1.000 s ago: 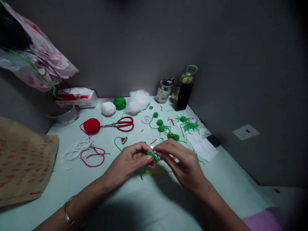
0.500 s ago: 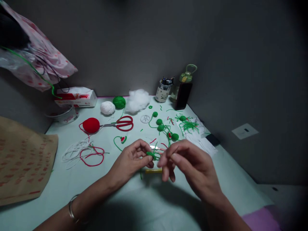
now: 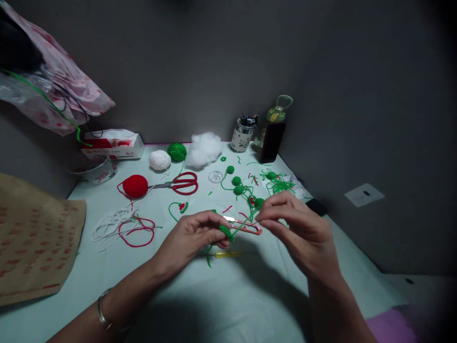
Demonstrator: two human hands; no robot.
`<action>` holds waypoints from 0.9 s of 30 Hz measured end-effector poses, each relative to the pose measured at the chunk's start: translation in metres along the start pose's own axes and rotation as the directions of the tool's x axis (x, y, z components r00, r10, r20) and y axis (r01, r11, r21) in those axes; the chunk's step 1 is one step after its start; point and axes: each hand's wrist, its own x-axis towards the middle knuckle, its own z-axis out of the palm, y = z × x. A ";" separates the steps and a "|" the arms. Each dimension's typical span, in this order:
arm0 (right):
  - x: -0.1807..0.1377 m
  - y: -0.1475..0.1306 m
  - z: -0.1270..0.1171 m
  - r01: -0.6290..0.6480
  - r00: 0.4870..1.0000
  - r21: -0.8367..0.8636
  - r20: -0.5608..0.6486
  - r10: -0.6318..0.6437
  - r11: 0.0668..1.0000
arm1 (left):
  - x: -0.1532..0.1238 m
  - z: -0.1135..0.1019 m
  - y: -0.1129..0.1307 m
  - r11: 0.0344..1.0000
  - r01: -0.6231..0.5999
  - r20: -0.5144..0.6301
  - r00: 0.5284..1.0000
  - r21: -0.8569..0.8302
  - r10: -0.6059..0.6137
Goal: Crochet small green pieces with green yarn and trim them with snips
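Note:
My left hand [image 3: 194, 236] pinches a small green crocheted piece [image 3: 226, 232] just above the pale table [image 3: 228, 295]. My right hand [image 3: 303, 231] is raised to the right of it, fingers pinched on a thin green yarn strand [image 3: 246, 221] that runs back to the piece. An orange thread snip [image 3: 246, 226] lies on the table between the hands. A yellow-handled crochet hook [image 3: 228, 255] rests just below the left hand.
Red scissors [image 3: 183, 183], red [image 3: 135, 186], white [image 3: 159, 160] and green [image 3: 177, 152] yarn balls, stuffing [image 3: 204, 148], several green crocheted balls [image 3: 237, 182], loose white and red yarn [image 3: 123, 227]. A jar [image 3: 243, 136], bottle [image 3: 273, 136], tissue box [image 3: 112, 145], brown paper bag [image 3: 32, 238].
My right hand has pulled away from the left hand, up and to the right, drawing the green strand taut. The left hand stays put with the green piece.

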 end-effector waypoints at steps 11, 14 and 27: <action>-0.003 0.004 0.006 0.171 0.976 -0.311 0.186 -0.116 0.935 | -0.003 0.000 0.004 0.999 -0.032 0.044 0.999 0.044 0.031; -0.002 0.003 0.006 0.179 0.974 -0.314 0.193 -0.122 0.932 | -0.004 0.000 0.005 0.998 -0.036 0.056 0.998 0.051 0.033; -0.002 0.003 0.023 0.102 0.985 -0.199 0.161 -0.070 0.975 | 0.001 -0.001 -0.003 0.996 -0.027 0.064 0.997 -0.088 0.033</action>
